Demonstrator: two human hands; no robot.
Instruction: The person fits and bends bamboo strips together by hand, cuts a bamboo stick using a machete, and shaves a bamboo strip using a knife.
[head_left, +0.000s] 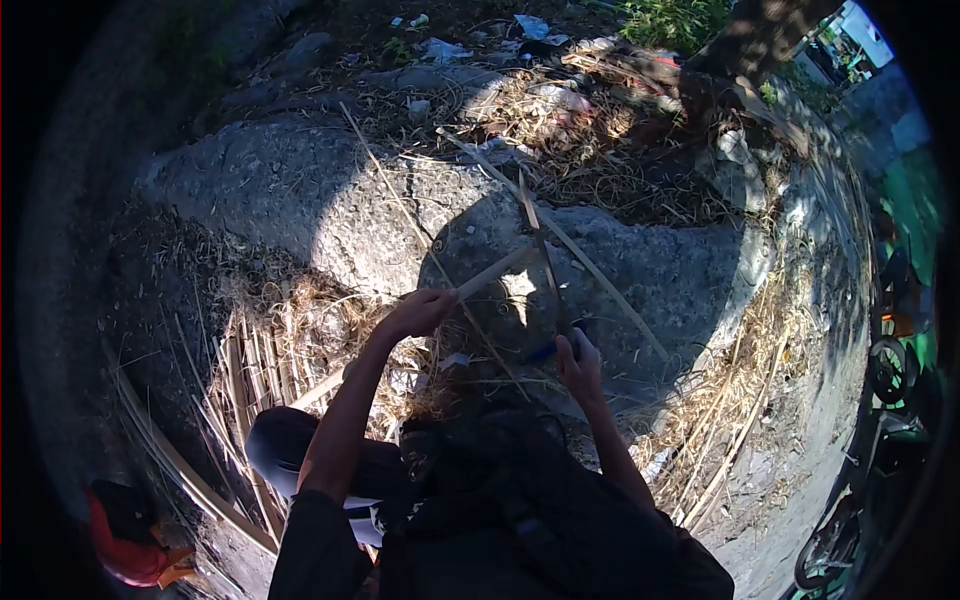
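Observation:
My left hand (425, 311) is closed around a flat, pale strip of bamboo or wood (495, 273). The strip slants up to the right, and its far end meets or lies close to a long knife (547, 262). My right hand (580, 362) grips this knife at its lower end, with the blade pointing up and away. Something blue (542, 352) shows beside my right fingers; whether it is part of the handle I cannot tell. Two more thin strips lie on the rock: one (385, 180) left of the knife, another (600, 275) behind it to the right.
A broad grey rock (250, 185) spans the space before me. Curly shavings (610, 185) are heaped behind it. Long split strips (250, 365) lie at lower left, near a red and black object (125, 535). A tree trunk (765, 40) stands top right, a wheel (890, 370) far right.

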